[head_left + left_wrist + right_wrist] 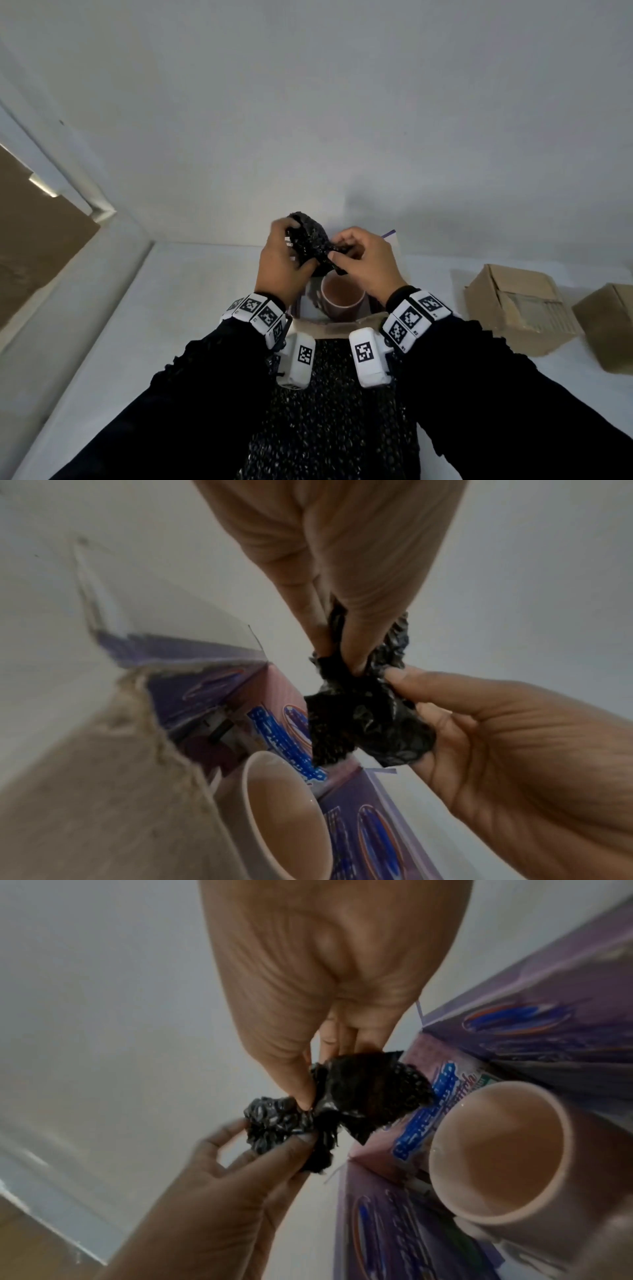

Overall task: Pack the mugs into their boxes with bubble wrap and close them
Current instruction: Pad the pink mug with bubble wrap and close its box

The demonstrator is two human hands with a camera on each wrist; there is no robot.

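Both hands hold one crumpled wad of black bubble wrap (310,238) in the air. My left hand (286,253) grips its left side and my right hand (347,251) pinches its right end. Just below the wad a pink mug (342,298) stands upright and empty in an open purple printed box (390,236). The left wrist view has my left fingers (346,642) pinching the wad (369,718) above the mug (284,804). Seen from the right wrist, my right thumb and fingers (304,1093) pinch the wad (363,1093) beside the mug (496,1150) and the box (394,1218).
A large sheet of black bubble wrap (335,411) lies on the white table between my forearms, in front of the box. Two brown cardboard boxes (520,308) (613,325) stand at the right. A white wall runs close behind; a frame (85,195) is at the left.
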